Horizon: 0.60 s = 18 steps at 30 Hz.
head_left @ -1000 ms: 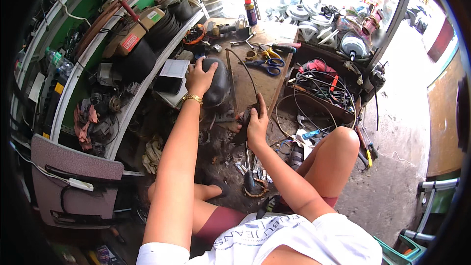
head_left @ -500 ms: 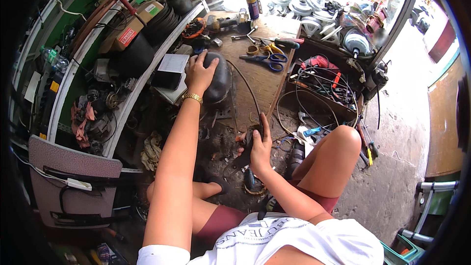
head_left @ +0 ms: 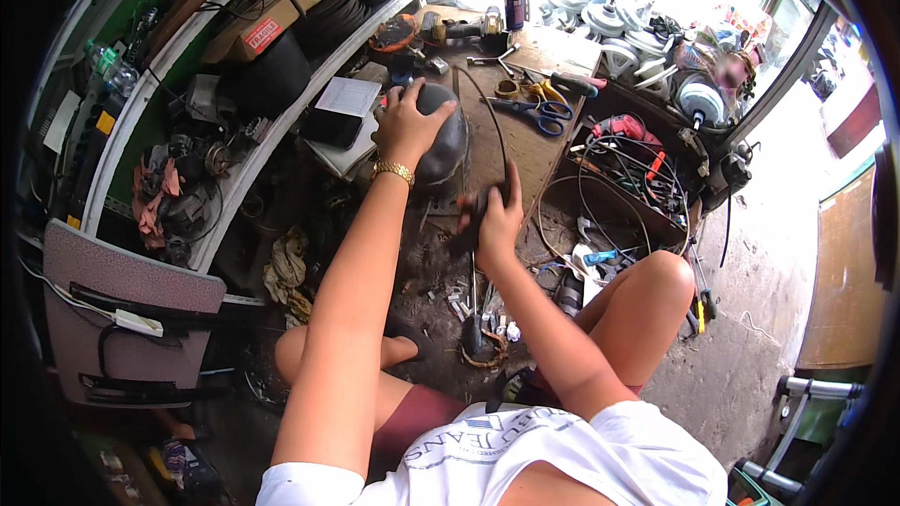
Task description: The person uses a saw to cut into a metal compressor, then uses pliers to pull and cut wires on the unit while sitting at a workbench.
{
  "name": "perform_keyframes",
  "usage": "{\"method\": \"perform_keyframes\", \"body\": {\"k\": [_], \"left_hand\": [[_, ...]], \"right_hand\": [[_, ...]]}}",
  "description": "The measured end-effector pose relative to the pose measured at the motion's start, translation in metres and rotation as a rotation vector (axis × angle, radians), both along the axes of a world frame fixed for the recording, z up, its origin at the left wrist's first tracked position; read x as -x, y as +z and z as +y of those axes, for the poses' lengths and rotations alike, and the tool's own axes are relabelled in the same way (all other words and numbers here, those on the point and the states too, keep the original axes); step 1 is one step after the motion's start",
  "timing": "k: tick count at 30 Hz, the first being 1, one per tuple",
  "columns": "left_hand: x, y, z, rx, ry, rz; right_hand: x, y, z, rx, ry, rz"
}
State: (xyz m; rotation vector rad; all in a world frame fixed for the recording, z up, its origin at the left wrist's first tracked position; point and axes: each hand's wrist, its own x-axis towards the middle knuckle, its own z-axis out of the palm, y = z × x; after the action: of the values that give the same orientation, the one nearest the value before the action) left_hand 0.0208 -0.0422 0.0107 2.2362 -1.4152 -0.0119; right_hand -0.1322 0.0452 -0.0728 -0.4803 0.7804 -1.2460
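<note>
On the wooden bench top [head_left: 527,161] stands a smooth, black, rounded casing [head_left: 444,148]. My left hand [head_left: 411,126], with a gold bracelet at its wrist, grips the casing's upper left side, fingers and thumb spread over it. A thin black cord [head_left: 493,111] arches up behind the casing and down to my right hand [head_left: 500,223]. That hand is closed around the cord near the bench's front edge, with its index finger pointing up along it. A dark, motion-blurred part of the bundle shows left of the fingers; its shape cannot be made out.
Scissors [head_left: 548,112] and a tape roll [head_left: 507,88] lie behind the cord. To the right sits a tool box [head_left: 609,189] full of cables. A notebook and phone [head_left: 330,128] are left of the casing. Metal shelving [head_left: 272,131] flanks the left; scraps litter the floor.
My right hand has risen slightly toward the bench with the cord. My left hand stays on the casing. The whole view has shifted a little.
</note>
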Motion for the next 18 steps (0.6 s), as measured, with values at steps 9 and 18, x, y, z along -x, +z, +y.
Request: {"method": "perform_keyframes", "body": {"k": [9, 18], "left_hand": [[-0.004, -0.002, 0.006, -0.015, 0.026, 0.02], [-0.012, -0.003, 0.011, -0.009, 0.074, -0.016]], "right_hand": [[0.006, 0.001, 0.032, -0.023, 0.025, 0.033], [0.012, -0.001, 0.067, -0.024, 0.041, 0.032]]}}
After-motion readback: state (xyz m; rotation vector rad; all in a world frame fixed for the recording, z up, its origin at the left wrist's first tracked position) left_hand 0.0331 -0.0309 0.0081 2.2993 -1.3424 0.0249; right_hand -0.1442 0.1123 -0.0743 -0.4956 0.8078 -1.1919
